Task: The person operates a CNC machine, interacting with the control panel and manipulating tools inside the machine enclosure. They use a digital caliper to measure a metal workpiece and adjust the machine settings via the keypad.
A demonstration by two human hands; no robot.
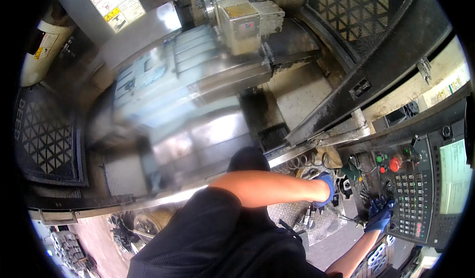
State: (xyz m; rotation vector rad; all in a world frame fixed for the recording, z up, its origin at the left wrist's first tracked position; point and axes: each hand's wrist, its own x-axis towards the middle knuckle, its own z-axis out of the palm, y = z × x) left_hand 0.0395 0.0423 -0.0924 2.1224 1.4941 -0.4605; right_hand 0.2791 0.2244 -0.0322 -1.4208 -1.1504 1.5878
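My left hand (324, 191), in a blue glove, is at the end of a bare forearm that reaches across to the right. It is above a workbench (322, 231) holding metal parts; its fingers are mostly hidden, so what it holds, if anything, does not show. My right hand (380, 214), also in a blue glove, is at the left edge of the machine's control panel (431, 189). Its fingers are stretched toward the panel, beside the rows of keys (409, 201), and nothing shows in them. Whether a fingertip presses a control cannot be made out.
A machine enclosure stands ahead, with a blurred metal table (198, 109) and a boxy metal unit (240, 23). The dark door frame (376, 70) slants along the right. A red stop button (395, 164) sits above the keys, beside a lit screen (452, 176). Coiled hose (299, 161) lies near the sill.
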